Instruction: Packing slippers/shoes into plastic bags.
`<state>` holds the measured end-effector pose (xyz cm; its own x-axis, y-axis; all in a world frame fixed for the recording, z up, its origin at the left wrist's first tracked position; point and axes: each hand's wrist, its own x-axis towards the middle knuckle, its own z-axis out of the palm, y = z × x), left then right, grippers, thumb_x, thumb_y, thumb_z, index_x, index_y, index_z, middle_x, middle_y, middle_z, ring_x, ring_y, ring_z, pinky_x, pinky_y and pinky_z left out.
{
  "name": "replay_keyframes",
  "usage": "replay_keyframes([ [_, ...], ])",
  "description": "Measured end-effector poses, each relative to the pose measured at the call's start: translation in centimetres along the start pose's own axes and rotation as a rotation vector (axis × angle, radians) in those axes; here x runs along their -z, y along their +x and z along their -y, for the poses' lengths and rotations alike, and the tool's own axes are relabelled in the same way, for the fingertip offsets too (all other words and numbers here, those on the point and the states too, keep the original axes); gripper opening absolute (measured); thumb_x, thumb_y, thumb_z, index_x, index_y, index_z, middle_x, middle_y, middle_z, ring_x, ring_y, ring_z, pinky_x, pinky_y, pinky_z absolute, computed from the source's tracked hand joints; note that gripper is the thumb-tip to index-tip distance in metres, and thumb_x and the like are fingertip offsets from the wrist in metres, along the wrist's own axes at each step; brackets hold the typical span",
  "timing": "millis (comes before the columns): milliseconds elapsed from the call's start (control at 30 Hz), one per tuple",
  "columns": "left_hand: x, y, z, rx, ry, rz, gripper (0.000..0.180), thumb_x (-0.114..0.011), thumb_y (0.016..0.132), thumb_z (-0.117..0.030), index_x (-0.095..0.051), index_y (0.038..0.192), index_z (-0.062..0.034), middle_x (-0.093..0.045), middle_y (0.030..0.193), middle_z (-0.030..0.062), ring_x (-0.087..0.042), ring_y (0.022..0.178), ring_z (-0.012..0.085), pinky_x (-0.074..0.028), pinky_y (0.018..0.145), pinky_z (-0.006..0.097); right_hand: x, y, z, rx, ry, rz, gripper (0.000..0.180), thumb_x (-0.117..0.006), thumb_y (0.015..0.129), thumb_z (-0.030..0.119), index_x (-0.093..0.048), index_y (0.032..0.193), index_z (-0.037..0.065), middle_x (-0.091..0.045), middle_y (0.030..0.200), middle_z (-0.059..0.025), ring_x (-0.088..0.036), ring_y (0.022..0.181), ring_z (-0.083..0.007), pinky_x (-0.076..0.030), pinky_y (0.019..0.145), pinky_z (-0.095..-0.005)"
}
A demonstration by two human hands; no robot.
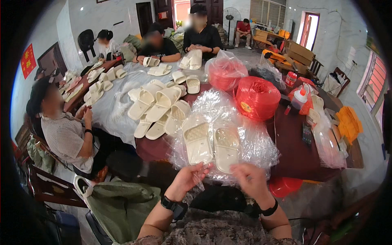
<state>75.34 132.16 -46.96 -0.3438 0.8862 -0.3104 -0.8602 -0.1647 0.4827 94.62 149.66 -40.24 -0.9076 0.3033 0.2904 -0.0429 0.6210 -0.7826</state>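
A pair of cream slippers lies side by side in front of me, the left slipper [198, 143] and the right slipper [227, 149], apparently inside a clear plastic bag whose edge is hard to trace. Beneath them spreads a stack of clear plastic bags [257, 145]. My left hand [192, 177] pinches the near edge of the plastic below the left slipper's toe. Close to the right slipper's near end, my right hand [250, 179] has its fingers curled together; whatever sits between them is hidden.
Loose cream slippers [159, 104] are piled to the left of the bags. Two red twine rolls [258, 98] stand behind on the right, beside a bottle [299, 98]. A seated person [65, 130] works at the left; others sit across the table. A green sack [122, 208] is by my left arm.
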Motion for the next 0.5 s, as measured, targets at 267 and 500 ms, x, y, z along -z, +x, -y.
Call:
replay_keyframes([
  [267, 3.0, 0.9, 2.1, 0.118, 0.077, 0.216, 0.017, -0.055, 0.096, -0.020, -0.062, 0.096, -0.0040, -0.062, 0.080, 0.0039, -0.059, 0.071, 0.0157, -0.049, 0.067, 0.029, -2.0, 0.0, -3.5, -0.205, 0.218, -0.130, 0.059, -0.072, 0.085, 0.011, -0.046, 0.137, -0.001, -0.066, 0.104, -0.0125, -0.066, 0.081, -0.0165, -0.053, 0.069, -0.0286],
  [500, -2.6, -2.7, 3.6, 0.046, 0.284, 0.071, 0.042, -0.050, 0.102, -0.036, -0.051, 0.132, -0.0055, -0.061, 0.121, 0.0055, -0.063, 0.106, 0.0189, -0.054, 0.087, 0.040, -5.2, 0.8, -0.6, -0.010, 0.450, 0.024, 0.037, -0.057, 0.092, -0.003, -0.053, 0.128, -0.001, -0.061, 0.096, -0.0057, -0.061, 0.086, -0.0101, -0.051, 0.075, -0.0244],
])
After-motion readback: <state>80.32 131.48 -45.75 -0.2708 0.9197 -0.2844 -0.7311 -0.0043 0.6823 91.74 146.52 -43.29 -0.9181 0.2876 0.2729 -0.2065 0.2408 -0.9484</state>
